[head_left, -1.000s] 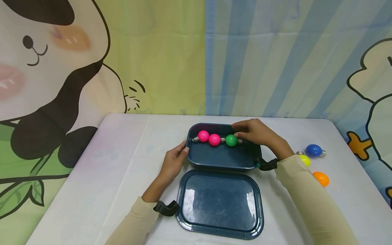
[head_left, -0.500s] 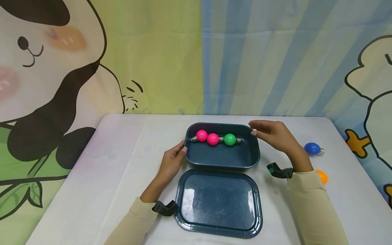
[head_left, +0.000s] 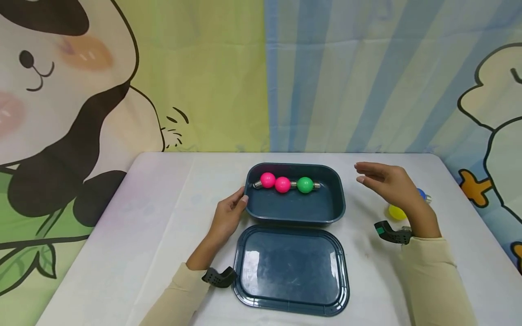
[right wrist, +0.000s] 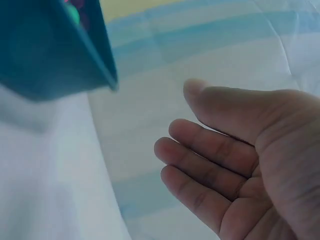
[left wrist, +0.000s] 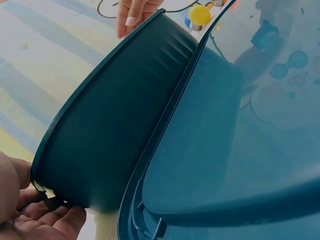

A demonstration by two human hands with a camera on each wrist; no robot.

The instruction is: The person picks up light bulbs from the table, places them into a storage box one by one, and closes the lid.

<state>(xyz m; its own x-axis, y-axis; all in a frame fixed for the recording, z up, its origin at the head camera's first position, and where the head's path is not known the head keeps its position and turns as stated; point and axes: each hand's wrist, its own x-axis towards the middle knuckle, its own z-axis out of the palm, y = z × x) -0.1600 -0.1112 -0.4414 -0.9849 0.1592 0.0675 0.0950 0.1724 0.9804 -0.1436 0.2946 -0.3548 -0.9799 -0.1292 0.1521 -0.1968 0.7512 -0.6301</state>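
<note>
A dark blue plastic box stands uncovered on the table. Along its back lie two pink bulbs and a green bulb in a row. My left hand grips the box's left end; in the left wrist view its fingers curl beneath that corner. To the right of the box, my right hand hovers with nothing in it, fingers relaxed and thumb apart. Under that wrist a yellow bulb shows, and a blue bulb is partly covered by the hand.
The box's dark blue lid lies flat in front of the box, close to its near wall. A white cloth covers the table. Behind it hangs a printed curtain with cartoon animals.
My right hand has let go of the green bulb in the box and moved right, out past the rim toward the loose bulbs. My left hand has stayed on the box.
</note>
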